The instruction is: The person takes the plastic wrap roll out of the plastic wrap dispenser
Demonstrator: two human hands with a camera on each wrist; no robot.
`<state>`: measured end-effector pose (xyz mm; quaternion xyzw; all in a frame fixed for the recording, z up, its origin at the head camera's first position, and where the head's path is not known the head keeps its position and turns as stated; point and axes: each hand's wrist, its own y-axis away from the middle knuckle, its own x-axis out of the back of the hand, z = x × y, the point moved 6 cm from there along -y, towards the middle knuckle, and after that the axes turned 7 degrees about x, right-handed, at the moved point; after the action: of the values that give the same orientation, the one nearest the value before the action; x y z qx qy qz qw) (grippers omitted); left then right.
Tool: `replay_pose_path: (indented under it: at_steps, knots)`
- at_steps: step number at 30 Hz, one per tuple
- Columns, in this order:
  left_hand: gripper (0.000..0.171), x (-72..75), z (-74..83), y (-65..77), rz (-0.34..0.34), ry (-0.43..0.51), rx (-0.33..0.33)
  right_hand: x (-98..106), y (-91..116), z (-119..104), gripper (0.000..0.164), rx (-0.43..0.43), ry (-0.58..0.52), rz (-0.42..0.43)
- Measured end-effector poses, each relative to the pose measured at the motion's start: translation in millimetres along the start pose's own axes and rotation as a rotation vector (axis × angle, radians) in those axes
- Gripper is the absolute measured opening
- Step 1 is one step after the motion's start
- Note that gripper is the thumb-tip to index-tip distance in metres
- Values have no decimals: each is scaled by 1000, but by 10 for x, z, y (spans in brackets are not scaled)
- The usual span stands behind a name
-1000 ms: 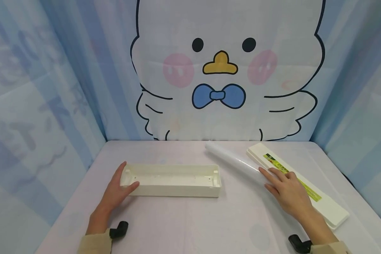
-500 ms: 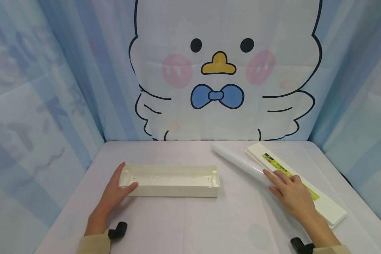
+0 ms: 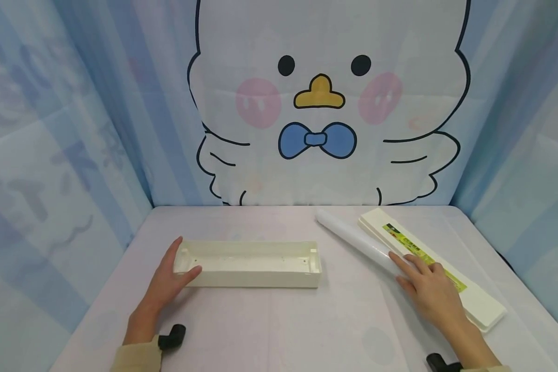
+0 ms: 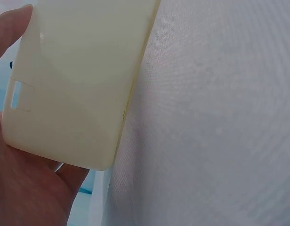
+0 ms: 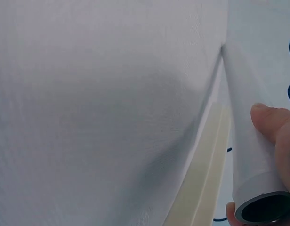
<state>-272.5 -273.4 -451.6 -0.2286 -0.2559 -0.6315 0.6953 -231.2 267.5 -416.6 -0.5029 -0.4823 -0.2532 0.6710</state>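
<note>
At the left of the table, an open cream plastic box (image 3: 260, 279) lies lengthwise. My left hand (image 3: 165, 281) grips its left end, with the thumb on the near wall and the fingers reaching to the far side. The left wrist view shows that end of the box (image 4: 74, 84) close up, with a small slot in it. My right hand (image 3: 430, 294) holds the near part of a roll of cling film (image 3: 353, 235) between thumb and fingers. In the right wrist view the hollow end of the roll (image 5: 260, 188) faces the camera.
Right beside the roll, a long cream lid (image 3: 485, 305) with a yellow-green label lies slantwise, partly behind the right hand. A white cloth (image 3: 269, 330) covers the table. A patterned curtain (image 3: 330, 175) rises at the table's back edge.
My right hand has shifted slightly to the right with the roll, and the roll's far end has swung right toward the lid. The left hand and the box stay as they were.
</note>
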Motion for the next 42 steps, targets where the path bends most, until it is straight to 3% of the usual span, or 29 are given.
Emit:
replay_pose_path:
  at_steps: [10, 20, 42]
  knots:
    - [93, 7, 1, 15, -11, 13, 4, -56, 32, -82, 61, -96, -76, -162]
    - [95, 3, -4, 5, -8, 13, -9, -78, 80, -176, 62, -76, -73, -225]
    - [93, 4, -4, -10, -5, 37, -30, -151, 142, -272, 64, -49, -104, -263]
